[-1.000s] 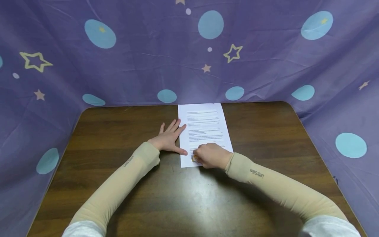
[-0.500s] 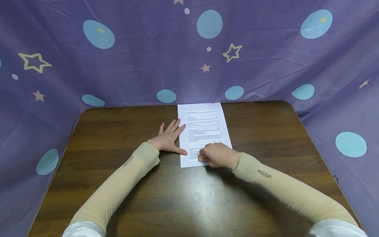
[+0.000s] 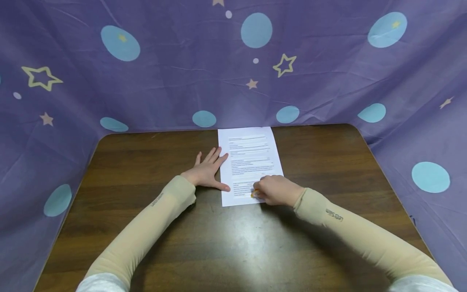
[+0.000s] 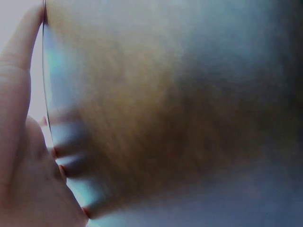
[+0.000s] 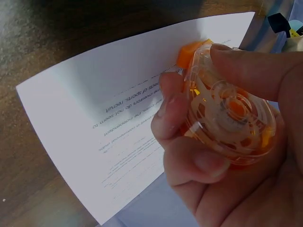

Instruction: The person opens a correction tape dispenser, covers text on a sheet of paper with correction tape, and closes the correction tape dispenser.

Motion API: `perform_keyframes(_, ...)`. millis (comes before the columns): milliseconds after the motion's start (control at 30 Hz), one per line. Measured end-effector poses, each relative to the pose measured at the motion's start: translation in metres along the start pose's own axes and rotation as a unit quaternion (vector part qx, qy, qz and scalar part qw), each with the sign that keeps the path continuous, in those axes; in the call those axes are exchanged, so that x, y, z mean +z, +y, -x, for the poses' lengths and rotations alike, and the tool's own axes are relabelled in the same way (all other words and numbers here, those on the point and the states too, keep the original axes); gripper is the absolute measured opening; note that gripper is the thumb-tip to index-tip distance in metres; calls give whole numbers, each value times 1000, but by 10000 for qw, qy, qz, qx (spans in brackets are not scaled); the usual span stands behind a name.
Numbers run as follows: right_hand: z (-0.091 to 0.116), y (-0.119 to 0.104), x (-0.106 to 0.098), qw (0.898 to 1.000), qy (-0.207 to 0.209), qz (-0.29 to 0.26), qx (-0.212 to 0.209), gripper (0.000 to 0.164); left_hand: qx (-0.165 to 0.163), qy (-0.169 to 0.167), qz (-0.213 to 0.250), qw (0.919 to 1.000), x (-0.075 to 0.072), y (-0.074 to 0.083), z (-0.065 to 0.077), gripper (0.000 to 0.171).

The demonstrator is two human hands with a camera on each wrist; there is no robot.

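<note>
A printed sheet of paper [image 3: 251, 162] lies flat on the wooden table, its far end at the table's back edge. My left hand [image 3: 208, 170] rests with spread fingers on the table and the sheet's left edge. In my right hand [image 3: 279, 190] is a correction tape [image 5: 232, 109] with a clear round case and orange parts, gripped between thumb and curled fingers. Its orange tip [image 5: 189, 54] is at the paper near the lower lines of text. From the head camera, most of the correction tape is hidden by the hand. The left wrist view is badly blurred, showing the thumb [image 4: 14, 94] and fingertips.
The brown wooden table [image 3: 182, 243] has rounded back corners. A purple curtain [image 3: 164, 81] with stars and blue spots hangs behind it and at both sides. Both forearms wear beige sleeves [image 3: 146, 223].
My right hand has slid to the right across the lower part of the sheet with the correction tape, uncovering text on the left. The left hand and the paper have stayed in place.
</note>
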State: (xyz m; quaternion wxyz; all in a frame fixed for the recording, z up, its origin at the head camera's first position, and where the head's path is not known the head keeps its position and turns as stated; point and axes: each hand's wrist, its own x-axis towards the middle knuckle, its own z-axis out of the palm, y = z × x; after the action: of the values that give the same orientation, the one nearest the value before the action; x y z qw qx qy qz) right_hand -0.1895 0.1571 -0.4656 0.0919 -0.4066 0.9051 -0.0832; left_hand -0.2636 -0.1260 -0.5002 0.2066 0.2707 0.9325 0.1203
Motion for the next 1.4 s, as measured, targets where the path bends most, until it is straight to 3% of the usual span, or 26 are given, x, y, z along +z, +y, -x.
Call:
perform_keyframes(467, 5, -1, 2, 9998, 112, 149, -35, 19, -4, -42, -73, 10000, -2, 1, 3, 129)
perform_keyframes(800, 14, 15, 2, 9993, 354, 9, 80, 17, 86, 42, 218, 9997, -4, 1, 1, 126)
perform_keyframes(1033, 23, 23, -4, 9981, 489, 55, 381, 7, 85, 152, 301, 9994, -2, 0, 4, 111)
perform_keyframes(1200, 28, 30, -3, 9955, 813, -178, 463, 15, 104, 333, 827, 9960, -5, -2, 7, 96)
perform_keyframes(1400, 30, 38, -5, 9860, 1364, -703, 655, 23, 159, 1043, 987, 9895, -13, -1, 11, 63)
